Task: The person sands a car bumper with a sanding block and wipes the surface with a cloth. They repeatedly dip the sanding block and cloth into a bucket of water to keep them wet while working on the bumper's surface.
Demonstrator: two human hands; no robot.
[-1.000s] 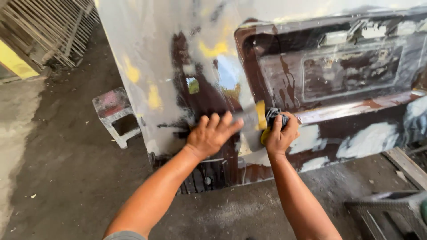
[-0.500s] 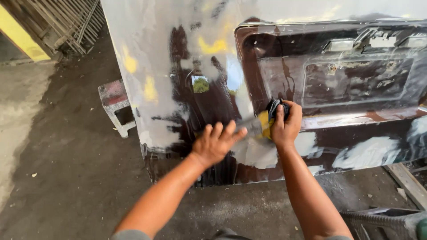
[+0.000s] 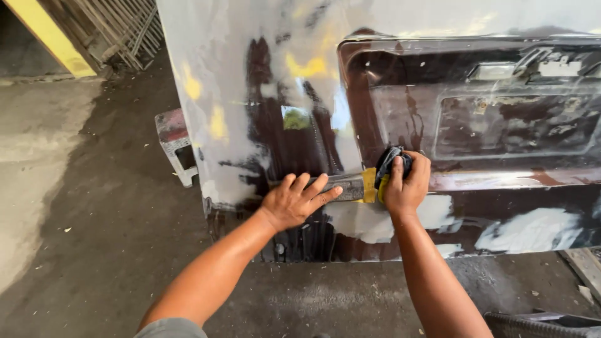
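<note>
A dark maroon vehicle body panel (image 3: 476, 125), patched with white and yellow filler, stands upright in front of me. My right hand (image 3: 405, 183) grips a yellow sanding pad wrapped in dark abrasive paper (image 3: 383, 172) and presses it against the panel near a horizontal ridge. My left hand (image 3: 295, 200) lies flat on the panel just left of the pad, fingers spread and pointing right. The lower part of the panel looks wet and glossy.
A small worn white and red stool (image 3: 175, 145) stands on the concrete floor left of the panel. A yellow post (image 3: 53, 39) and stacked metal grating (image 3: 122, 25) sit at the top left. A wooden plank (image 3: 585, 269) lies at the right.
Both hands have shifted slightly along the panel, and my view has moved closer and a little left. The right hand still holds the sanding pad.
</note>
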